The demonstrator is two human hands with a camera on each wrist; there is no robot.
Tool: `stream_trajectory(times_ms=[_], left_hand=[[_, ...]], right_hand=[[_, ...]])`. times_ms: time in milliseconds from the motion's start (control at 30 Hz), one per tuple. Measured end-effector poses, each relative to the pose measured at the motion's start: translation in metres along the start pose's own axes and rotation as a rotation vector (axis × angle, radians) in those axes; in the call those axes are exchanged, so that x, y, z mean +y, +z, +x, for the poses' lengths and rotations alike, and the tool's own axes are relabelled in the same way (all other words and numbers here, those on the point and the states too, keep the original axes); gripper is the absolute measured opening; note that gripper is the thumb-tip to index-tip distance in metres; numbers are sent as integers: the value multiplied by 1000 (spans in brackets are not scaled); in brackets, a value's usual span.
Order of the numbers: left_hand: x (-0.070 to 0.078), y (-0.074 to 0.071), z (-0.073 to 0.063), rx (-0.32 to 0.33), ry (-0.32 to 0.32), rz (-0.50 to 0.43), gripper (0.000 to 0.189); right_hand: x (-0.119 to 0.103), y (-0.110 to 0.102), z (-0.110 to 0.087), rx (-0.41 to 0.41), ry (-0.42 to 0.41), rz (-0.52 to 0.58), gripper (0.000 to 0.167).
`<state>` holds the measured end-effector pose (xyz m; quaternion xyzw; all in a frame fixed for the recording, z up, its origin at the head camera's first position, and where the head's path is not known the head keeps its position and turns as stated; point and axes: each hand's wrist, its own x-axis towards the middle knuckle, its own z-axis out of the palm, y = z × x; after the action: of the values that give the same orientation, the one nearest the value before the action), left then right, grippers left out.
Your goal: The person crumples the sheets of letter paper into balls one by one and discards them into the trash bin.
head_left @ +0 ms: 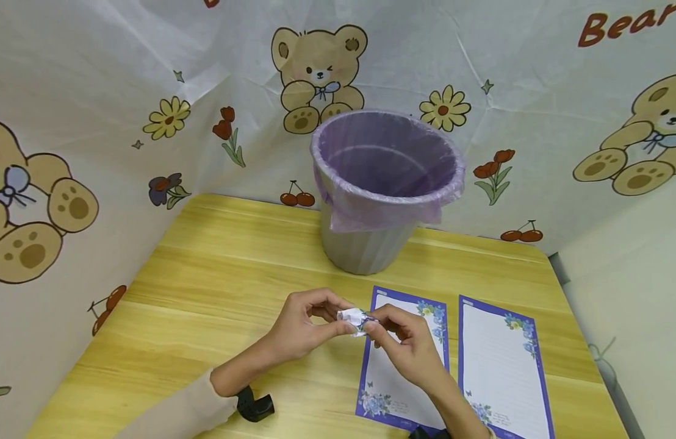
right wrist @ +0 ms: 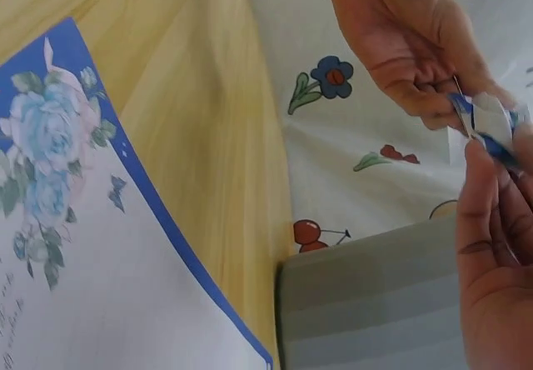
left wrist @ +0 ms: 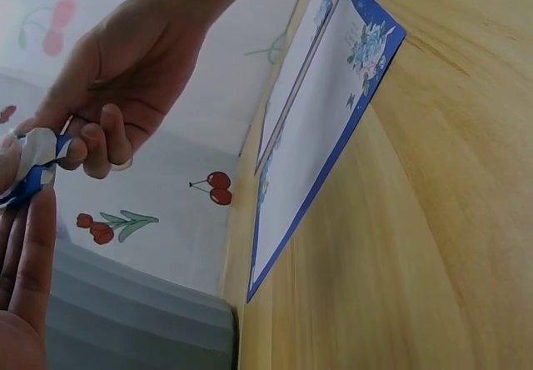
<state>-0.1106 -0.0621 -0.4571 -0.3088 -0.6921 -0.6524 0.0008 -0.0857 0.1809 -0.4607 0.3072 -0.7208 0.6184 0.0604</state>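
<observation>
A small crumpled piece of paper point(head_left: 352, 319), white with blue parts, is held up over the table between both hands. My left hand point(head_left: 301, 323) pinches its left end between thumb and fingers. At its right end, the thumb and fingers of my right hand point(head_left: 408, 346) grip it. The left wrist view shows the crumpled paper point(left wrist: 37, 157) at the left edge, its blue border folded in. Fingers cover part of it in every view. Below the right hand lies a blue-bordered, flower-printed sheet point(head_left: 402, 372), partly hidden by that hand and forearm.
A second flower-printed sheet point(head_left: 503, 360) lies to the right of the first. Behind the hands stands a grey bin point(head_left: 365, 247) with a purple liner point(head_left: 379, 210) folded over its rim. A bear-printed cloth point(head_left: 250, 73) hangs behind the wooden table point(head_left: 222, 274).
</observation>
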Motion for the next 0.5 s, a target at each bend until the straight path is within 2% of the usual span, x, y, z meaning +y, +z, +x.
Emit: stream_trajectory(times_ms=[100, 200, 500], left_hand=[[2, -2, 1, 18, -4, 3, 27], [3, -3, 2, 43, -31, -10, 28], [2, -3, 0, 69, -49, -38, 28]], right_hand=[[-3, -5, -1, -6, 64, -6, 29], [-6, -9, 0, -2, 92, -23, 32], [-7, -17, 8, 31, 71, -60, 30]])
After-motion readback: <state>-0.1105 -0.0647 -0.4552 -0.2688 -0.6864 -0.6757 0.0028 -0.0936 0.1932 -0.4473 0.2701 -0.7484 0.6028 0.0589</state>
